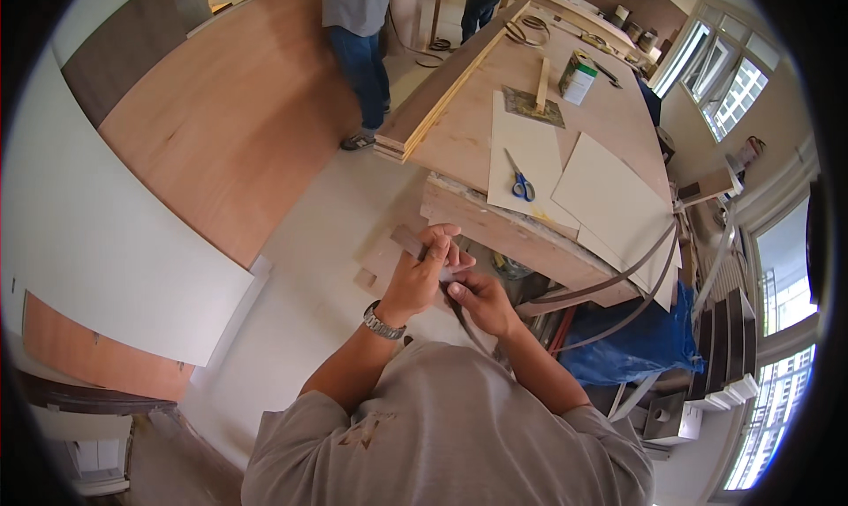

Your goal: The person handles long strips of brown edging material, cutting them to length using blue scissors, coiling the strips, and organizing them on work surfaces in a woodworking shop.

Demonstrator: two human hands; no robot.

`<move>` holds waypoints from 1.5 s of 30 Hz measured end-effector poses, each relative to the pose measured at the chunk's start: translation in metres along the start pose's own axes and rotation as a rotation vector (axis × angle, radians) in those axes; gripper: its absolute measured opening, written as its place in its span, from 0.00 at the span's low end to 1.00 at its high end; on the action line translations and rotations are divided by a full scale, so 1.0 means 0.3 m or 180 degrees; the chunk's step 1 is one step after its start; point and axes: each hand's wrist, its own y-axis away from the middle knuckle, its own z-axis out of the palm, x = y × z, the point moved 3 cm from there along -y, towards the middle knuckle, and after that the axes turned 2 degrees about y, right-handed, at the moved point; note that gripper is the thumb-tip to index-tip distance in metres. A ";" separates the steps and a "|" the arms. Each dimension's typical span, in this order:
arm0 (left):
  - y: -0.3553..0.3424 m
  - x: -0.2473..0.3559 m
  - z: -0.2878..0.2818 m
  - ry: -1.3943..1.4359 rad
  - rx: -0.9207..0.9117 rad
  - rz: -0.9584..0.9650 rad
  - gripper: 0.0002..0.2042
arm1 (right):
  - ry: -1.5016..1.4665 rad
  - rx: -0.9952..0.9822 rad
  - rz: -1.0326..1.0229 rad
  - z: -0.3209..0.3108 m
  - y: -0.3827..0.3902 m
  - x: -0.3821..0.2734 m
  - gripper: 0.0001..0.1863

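My left hand (415,276), a watch on its wrist, is closed round a brown strip (408,239) whose upper end sticks out past the fingers. Just below and right of it, my right hand (480,301) pinches the same strip, which hangs down (464,319) toward my shirt. A small pale grey bit between the fingers is too hidden to name. Beyond my hands is the workbench (455,206), with blue-handled scissors (522,186) on pale sheets (601,188). Long loops of brown banding (636,268) curve from the bench's right end down beside my right arm.
Large wood and white panels (203,135) stand on the left. A person in jeans (353,56) stands behind the bench's left edge, another farther back (479,11). A tin (579,78) and wooden stick (542,86) lie up the bench. Blue plastic (627,347), shelving and windows (777,259) are right.
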 end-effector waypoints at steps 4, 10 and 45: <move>0.024 0.021 -0.008 -0.0861 0.0042 0.0047 0.18 | -0.0666 -0.0069 0.0223 0.025 0.015 0.041 0.16; 0.077 0.076 -0.064 -0.1560 0.0456 -0.0110 0.14 | -0.0536 0.0365 0.0397 0.019 0.025 0.039 0.14; 0.131 0.030 -0.083 -0.1389 0.0671 -0.0173 0.10 | -0.1095 0.0364 0.0766 0.002 0.070 0.126 0.08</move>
